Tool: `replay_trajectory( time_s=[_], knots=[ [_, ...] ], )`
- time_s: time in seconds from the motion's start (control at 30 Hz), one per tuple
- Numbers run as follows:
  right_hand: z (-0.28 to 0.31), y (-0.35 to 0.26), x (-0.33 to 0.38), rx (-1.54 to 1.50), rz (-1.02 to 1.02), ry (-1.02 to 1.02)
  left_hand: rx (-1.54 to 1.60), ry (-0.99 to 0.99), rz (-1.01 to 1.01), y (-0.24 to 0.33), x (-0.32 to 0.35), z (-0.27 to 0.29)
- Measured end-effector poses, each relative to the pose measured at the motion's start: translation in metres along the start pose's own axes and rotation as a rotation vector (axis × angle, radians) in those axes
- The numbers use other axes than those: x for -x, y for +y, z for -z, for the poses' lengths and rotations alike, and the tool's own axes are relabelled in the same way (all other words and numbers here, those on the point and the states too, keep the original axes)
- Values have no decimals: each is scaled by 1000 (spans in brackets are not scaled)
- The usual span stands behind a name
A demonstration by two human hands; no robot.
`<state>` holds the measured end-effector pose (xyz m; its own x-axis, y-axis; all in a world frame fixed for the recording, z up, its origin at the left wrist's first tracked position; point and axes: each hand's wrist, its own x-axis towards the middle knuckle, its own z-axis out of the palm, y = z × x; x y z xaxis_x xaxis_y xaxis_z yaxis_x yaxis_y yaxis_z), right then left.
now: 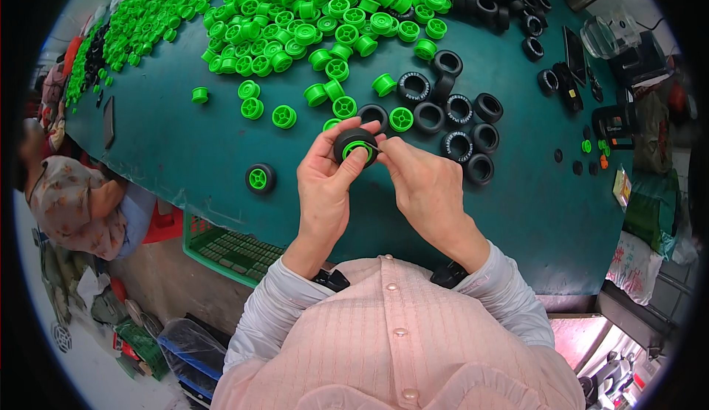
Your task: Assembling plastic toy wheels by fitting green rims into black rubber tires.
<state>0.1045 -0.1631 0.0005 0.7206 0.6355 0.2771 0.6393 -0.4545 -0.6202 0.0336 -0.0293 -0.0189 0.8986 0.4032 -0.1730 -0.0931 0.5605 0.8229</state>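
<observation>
Left hand (325, 186) grips black tyre (343, 140) — green hub (359, 144) and axis facing upward — right hand (430, 187) pinched closed alongside.

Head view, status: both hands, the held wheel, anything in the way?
Left hand holding black tire, green rim inside. Right hand curled at tire's right edge, grip unclear. Possible clutter: loose tires, loose rims just beyond.

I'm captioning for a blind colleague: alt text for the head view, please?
A person's left hand holds a black tire around a green wheel rim, the right hand at its edge, over a dark green table. Beyond lie heaped green rims and loose black tires; an assembled wheel lies to the left.
</observation>
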Motion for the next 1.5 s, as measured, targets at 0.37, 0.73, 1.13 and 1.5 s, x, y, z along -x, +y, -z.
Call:
replay_trajectory(
  time_s=[0.37,0.73,1.13,1.5],
  knots=[
    [0,-12,4,392,101,128,-228,-15,-172,6,0,-5],
    [-4,-7,-2,68,39,204,-187,0,-181,3,0,-9],
    [5,0,-11,166,117,71,-473,-29,-279,0,-2,-6],
    [-4,16,-16,25,79,19,-821,2,-414,-2,-9,-10]
  ],
)
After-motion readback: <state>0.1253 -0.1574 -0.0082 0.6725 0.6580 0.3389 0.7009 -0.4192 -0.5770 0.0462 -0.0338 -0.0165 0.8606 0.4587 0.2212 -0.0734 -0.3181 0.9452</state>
